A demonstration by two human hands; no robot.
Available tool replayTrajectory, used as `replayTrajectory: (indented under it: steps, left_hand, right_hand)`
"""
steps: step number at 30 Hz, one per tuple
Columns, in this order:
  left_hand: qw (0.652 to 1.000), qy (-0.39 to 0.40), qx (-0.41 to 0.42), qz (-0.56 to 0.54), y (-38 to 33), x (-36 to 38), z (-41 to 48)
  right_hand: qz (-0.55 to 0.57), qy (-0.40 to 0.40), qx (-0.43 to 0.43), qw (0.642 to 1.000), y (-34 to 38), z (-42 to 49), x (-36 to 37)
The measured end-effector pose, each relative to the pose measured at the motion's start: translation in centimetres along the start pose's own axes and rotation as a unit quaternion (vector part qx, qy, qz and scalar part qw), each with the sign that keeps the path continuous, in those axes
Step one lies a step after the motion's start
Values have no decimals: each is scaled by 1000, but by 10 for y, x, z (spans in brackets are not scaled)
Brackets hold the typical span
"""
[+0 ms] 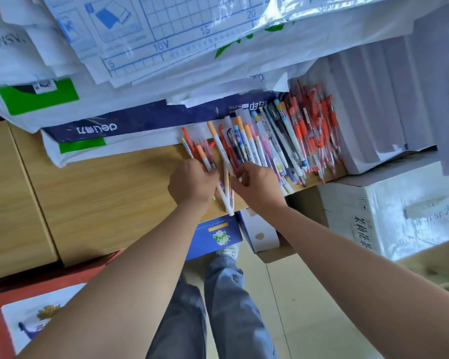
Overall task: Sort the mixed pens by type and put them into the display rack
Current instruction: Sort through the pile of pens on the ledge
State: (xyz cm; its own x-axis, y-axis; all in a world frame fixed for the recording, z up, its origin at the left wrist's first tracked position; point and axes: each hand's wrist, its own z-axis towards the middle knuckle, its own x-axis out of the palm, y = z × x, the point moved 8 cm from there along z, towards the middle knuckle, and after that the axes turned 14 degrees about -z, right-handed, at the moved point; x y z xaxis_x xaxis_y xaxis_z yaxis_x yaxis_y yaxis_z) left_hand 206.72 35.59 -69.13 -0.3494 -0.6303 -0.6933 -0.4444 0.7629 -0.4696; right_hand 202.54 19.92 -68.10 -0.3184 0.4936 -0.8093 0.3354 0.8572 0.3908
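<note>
Gripping orange-capped pens in the left hand, pinching that bunch with the right hand, beside the mixed pile on the counter. Likely light, stiff, slick (roll-prone); best taken mid-barrel.

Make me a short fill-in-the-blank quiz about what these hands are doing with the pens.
The left hand grips white pens with ____ caps.
The red pens lie heaped to the ____ of the mixed pens.
The blue package behind them reads ____.
Missing words: orange; right; deli.
</note>
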Motion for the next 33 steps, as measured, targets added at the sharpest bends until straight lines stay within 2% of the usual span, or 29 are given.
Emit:
replayTrajectory:
  steps: [3, 6, 8, 13, 14, 17, 19, 24, 33]
  left_hand:
    - [995, 23, 21, -93, -10, -4, -2]
    - [952, 85, -29, -292, -9, 2, 1]
    - [931, 114, -39, -344, -13, 5, -1]
    - [930, 180, 17, -321, -32, 9, -9]
    - [928, 190, 21, -320, -34, 10, -9]
    - [931, 195, 10, -308, -33, 12, -4]
    - [942, 183, 16, -279, -30, 11, -2]
    - [953, 168, 7, -250, -18, 13, 0]
    - [946, 197, -2, -257, -12, 26, 1]
  right_hand:
    - [15, 26, -43, 999, 0, -2, -3]
    - [24, 39, -74, 996, 4, -6, -5]
    - [19, 49, -87, 995, 8, -6, -5]
    - [-8, 82, -119, 989, 15, -5, -9]
    - [-17, 69, -118, 990, 13, -5, -13]
    - [-44, -36, -39, 998, -8, 1, -37]
    - [-76, -60, 28, 995, -26, 3, -46]
    - [-193, -12, 43, 980, -28, 7, -35]
    - [-168, -15, 56, 984, -19, 16, -25]
